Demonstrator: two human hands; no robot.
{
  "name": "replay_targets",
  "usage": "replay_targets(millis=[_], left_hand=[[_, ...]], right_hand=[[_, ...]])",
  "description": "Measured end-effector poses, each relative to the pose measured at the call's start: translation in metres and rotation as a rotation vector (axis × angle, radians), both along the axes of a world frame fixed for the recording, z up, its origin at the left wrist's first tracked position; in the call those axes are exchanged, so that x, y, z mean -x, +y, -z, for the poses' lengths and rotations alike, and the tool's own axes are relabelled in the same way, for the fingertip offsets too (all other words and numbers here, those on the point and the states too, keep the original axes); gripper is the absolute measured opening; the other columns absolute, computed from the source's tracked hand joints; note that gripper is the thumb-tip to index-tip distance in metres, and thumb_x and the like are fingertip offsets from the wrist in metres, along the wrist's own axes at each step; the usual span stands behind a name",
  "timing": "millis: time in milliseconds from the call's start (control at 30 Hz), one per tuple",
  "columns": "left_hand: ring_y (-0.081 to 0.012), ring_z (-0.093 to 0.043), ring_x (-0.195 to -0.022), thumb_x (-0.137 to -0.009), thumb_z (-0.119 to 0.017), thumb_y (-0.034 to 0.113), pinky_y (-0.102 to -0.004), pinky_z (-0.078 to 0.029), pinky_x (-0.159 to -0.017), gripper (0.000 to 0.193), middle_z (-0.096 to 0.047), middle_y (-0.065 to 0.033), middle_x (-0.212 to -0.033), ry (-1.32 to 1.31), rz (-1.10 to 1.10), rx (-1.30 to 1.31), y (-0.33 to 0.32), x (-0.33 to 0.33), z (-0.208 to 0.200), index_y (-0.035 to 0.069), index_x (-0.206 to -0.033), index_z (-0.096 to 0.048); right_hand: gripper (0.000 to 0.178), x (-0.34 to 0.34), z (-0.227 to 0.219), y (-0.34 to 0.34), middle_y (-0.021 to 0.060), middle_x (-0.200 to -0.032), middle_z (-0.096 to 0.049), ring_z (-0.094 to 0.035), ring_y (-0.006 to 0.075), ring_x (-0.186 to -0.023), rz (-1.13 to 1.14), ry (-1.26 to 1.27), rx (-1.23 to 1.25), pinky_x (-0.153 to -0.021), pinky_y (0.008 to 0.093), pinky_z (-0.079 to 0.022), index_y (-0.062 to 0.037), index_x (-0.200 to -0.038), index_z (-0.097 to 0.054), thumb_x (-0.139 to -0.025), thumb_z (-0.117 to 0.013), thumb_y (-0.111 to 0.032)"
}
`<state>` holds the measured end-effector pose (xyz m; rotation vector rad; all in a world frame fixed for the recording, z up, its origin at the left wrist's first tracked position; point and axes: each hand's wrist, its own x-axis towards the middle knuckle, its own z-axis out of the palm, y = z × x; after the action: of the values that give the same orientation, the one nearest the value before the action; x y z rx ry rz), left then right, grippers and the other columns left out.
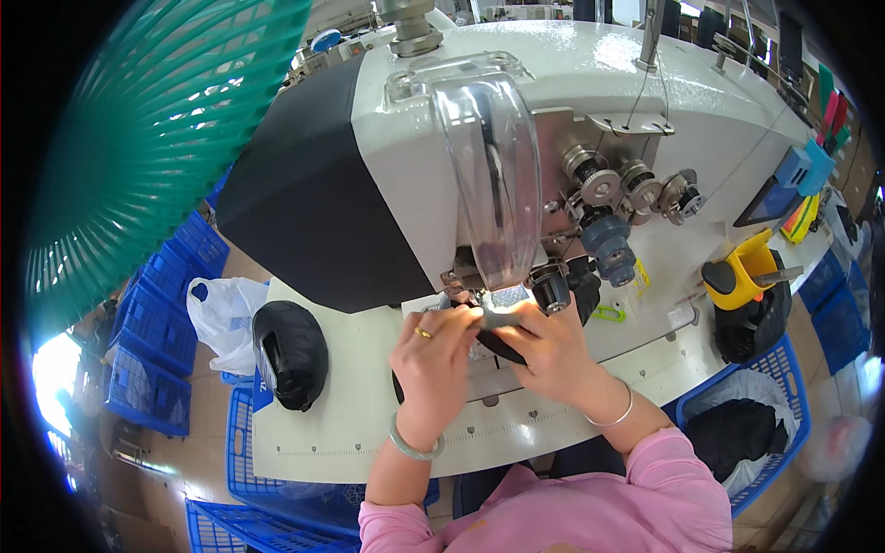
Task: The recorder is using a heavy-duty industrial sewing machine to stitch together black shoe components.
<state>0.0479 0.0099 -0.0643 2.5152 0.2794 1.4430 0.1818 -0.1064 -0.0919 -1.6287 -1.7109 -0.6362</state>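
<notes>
Close under the needle area of a white sewing machine (406, 166), my two hands meet. My left hand (431, 355), with a gold ring, is closed, its fingertips pinching the left end of a dark grey fabric edge (501, 320). From the other side my right hand (556, 358) is closed on the same edge with thumb and fingers. More black fabric from this piece shows beneath my hands, most of it hidden. A clear plastic guard (493, 175) hangs just above, and a lamp lights the spot. The needle itself cannot be made out.
A black rounded fabric piece (291, 355) lies on the table's left. Yellow-handled scissors (749, 269) rest at the right over black fabric. A blue basket (797, 373) holding black pieces stands lower right. Blue crates (152, 369) and a green fan grille (138, 138) are at the left.
</notes>
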Motion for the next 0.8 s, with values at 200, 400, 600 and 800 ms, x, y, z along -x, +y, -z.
replay_targets(millis=[200,400,600,800], left_hand=[[-0.0293,-0.061,-0.083,-0.064,-0.07,-0.006,-0.0358,-0.051,-0.071,0.036,-0.066,-0.0089,-0.098,0.086,-0.02,-0.047,-0.014,0.006,0.006,0.003,-0.098,-0.071],[-0.0299,-0.061,-0.089,-0.064,-0.069,-0.006,-0.0368,-0.053,-0.075,0.04,-0.065,-0.0086,-0.102,0.157,-0.043,-0.063,-0.018,0.011,0.002,0.004,-0.103,-0.07],[-0.0305,-0.061,-0.091,-0.066,-0.068,-0.006,-0.0371,-0.052,-0.076,0.041,-0.064,-0.0092,-0.105,0.19,-0.043,-0.073,-0.017,0.01,0.0,0.003,-0.106,-0.068],[-0.0308,-0.061,-0.094,-0.067,-0.067,-0.006,-0.038,-0.053,-0.077,0.041,-0.061,-0.0103,-0.108,0.21,-0.035,-0.082,-0.015,0.011,-0.002,0.002,-0.107,-0.066]], right_hand=[[0.045,0.001,0.003,-0.004,0.0057,-0.105,-0.055,-0.048,0.0278,-0.104,0.021,0.034,-0.02,-0.087,0.0448,-0.036,-0.0064,-0.098,-0.067,-0.053,-0.071,-0.011],[0.045,-0.008,0.01,-0.001,0.0041,-0.098,-0.057,-0.052,0.0263,-0.098,-0.047,0.028,-0.116,-0.084,0.0436,-0.039,-0.0057,-0.095,-0.067,-0.05,-0.068,-0.009],[0.045,-0.007,0.011,0.005,0.0025,-0.091,-0.058,-0.054,0.0253,-0.092,-0.017,0.061,-0.186,-0.081,0.0415,-0.039,-0.0063,-0.092,-0.069,-0.047,-0.067,-0.007],[0.044,-0.006,0.012,0.006,0.0035,-0.093,-0.058,-0.054,0.0255,-0.093,0.011,0.053,-0.204,-0.082,0.0413,-0.039,-0.0067,-0.092,-0.068,-0.048,-0.068,-0.007]])
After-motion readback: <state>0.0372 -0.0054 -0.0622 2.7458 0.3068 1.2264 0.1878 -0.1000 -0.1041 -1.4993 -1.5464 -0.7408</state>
